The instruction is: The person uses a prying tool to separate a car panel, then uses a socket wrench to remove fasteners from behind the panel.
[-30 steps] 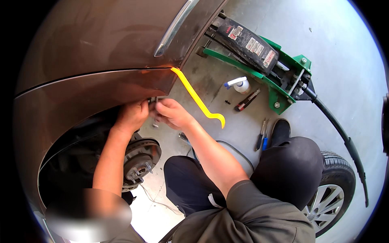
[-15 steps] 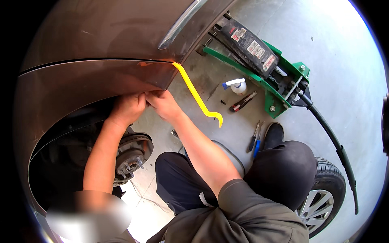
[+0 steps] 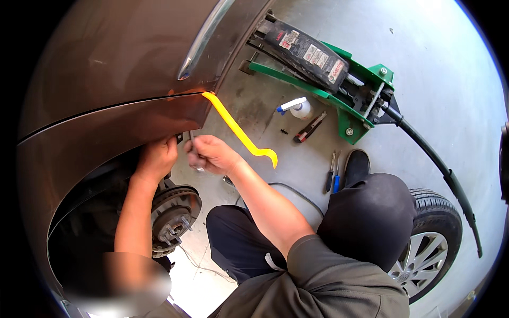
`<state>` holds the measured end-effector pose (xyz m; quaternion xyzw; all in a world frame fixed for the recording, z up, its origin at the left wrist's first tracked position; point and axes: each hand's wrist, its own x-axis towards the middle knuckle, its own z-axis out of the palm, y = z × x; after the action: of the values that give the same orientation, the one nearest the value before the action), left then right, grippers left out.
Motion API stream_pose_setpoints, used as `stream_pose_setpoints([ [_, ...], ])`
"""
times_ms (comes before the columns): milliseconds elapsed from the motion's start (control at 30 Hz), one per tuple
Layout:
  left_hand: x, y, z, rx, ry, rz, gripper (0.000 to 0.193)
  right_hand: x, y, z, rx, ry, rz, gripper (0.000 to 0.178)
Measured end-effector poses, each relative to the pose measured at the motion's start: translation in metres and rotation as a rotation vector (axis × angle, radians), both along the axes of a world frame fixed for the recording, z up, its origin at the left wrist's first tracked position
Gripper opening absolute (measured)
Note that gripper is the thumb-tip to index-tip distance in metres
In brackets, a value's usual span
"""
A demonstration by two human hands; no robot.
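2 hands (image 3: 183, 156) at fender edge (image 3: 159, 130), 1 yellow pry bar (image 3: 238, 130).

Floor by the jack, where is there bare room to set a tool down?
Bare concrete lies beyond the green floor jack, toward the upper right, and between the yellow pry bar and the spray bottle. Crowded: around the screwdrivers beside the shoe.

Car body panel (image 3: 116, 69): glossy, smooth brown painted metal; brake hub (image 3: 172, 214) at 7 o'clock is bare, dull, rough metal. Pry tool (image 3: 238, 130) is smooth yellow plastic; floor jack (image 3: 323, 69) at 1 o'clock is green painted metal. Concrete floor (image 3: 424, 95) is matt, stained; trousers (image 3: 366, 222) are dark matt cloth.
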<state>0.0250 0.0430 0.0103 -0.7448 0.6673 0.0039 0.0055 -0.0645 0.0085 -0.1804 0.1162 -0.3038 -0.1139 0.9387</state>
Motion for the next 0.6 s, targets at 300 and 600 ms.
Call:
stream_pose_setpoints([
  [300,0.0,-0.001,-0.002,-0.016,-0.019,0.001,0.021,0.001,-0.006,-0.002,-0.224,0.156,-0.112,0.019],
  [600,-0.001,-0.002,-0.002,0.002,0.004,0.074,0.022,0.005,-0.01,0.011,-0.263,0.223,-0.229,0.031],
])
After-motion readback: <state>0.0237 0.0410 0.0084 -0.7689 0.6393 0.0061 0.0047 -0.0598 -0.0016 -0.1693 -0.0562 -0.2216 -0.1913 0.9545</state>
